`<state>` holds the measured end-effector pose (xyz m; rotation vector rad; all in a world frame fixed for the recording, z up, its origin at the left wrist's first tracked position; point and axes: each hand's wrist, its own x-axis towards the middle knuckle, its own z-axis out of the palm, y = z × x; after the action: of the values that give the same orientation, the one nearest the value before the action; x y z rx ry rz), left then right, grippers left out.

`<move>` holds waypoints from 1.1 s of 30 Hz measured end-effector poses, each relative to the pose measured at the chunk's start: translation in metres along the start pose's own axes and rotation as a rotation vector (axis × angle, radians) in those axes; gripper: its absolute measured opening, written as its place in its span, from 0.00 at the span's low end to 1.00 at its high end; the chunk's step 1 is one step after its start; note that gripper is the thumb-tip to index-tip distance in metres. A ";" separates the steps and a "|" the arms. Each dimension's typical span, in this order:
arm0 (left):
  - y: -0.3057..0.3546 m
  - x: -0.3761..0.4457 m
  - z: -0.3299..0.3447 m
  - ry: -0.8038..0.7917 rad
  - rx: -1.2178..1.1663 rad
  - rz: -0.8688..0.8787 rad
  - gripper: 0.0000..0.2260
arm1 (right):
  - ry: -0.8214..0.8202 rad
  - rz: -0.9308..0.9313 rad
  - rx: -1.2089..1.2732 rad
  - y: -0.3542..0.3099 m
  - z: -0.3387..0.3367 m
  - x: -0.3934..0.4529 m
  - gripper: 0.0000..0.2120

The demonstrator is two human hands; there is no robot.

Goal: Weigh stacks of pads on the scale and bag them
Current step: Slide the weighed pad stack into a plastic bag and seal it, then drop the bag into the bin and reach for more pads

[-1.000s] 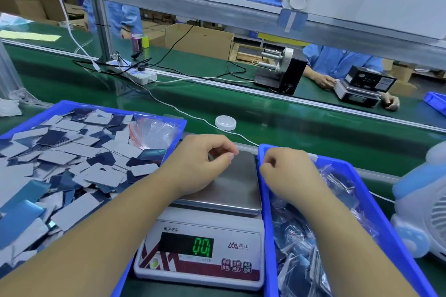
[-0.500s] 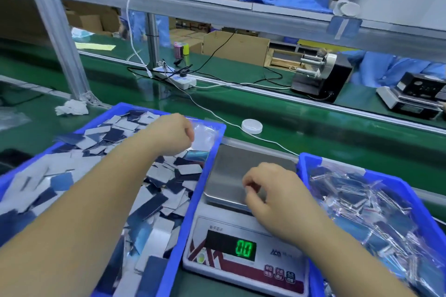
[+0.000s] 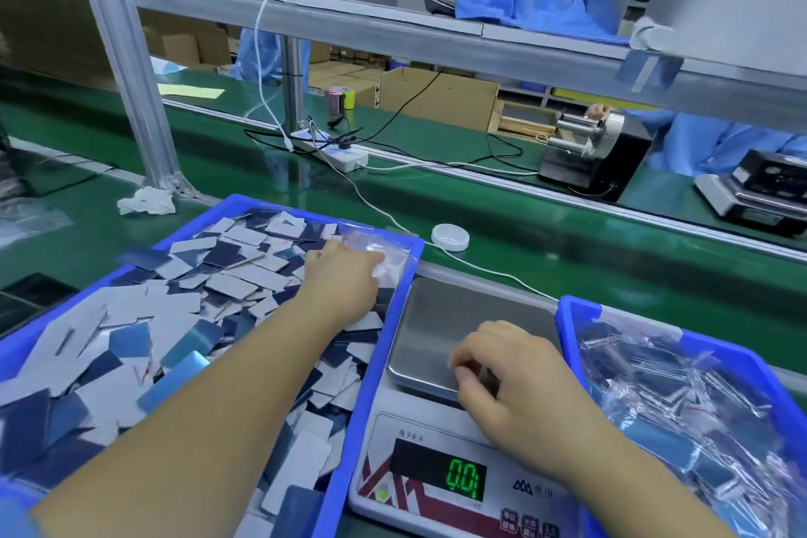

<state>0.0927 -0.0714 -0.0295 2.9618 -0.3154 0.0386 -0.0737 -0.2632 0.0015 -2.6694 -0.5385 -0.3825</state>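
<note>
While the scale sits nearest on the green desk, reading zero with a bare steel pan, the right hand hangs over the pan's front edge with fingers loosely curled and clamped on nothing that shows. Just right of it, a blue bin holds filled clear packets. To the left, a second blue tray is heaped with loose grey and blue pads. At the tray's far corner the left hand reaches onto the clear bags lying on the pads; its fingertips are hidden behind its own back, so whether it pinches one I cannot tell. The bags are thin and slippery, so two may lift together or one may slide away. The right wrist, so low over the pan, may also brush it and spoil the reading.
</note>
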 end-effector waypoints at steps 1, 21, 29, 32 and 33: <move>-0.001 0.000 0.001 0.024 -0.031 0.003 0.14 | 0.009 0.001 0.001 0.000 0.000 0.000 0.04; -0.008 -0.029 -0.024 -0.168 -0.229 0.177 0.19 | 0.030 0.044 0.079 0.002 -0.003 -0.002 0.05; -0.012 -0.025 -0.030 -0.062 -0.198 0.174 0.10 | 0.046 0.071 0.072 0.005 -0.008 -0.003 0.07; -0.020 -0.028 -0.042 -0.111 -0.250 0.174 0.07 | 0.041 0.082 0.076 0.005 -0.009 -0.003 0.08; -0.024 -0.029 -0.048 -0.118 -0.283 0.160 0.07 | 0.043 0.082 0.082 0.005 -0.010 -0.004 0.08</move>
<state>0.0685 -0.0346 0.0130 2.6581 -0.5256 -0.1494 -0.0767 -0.2723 0.0073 -2.5893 -0.4207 -0.3846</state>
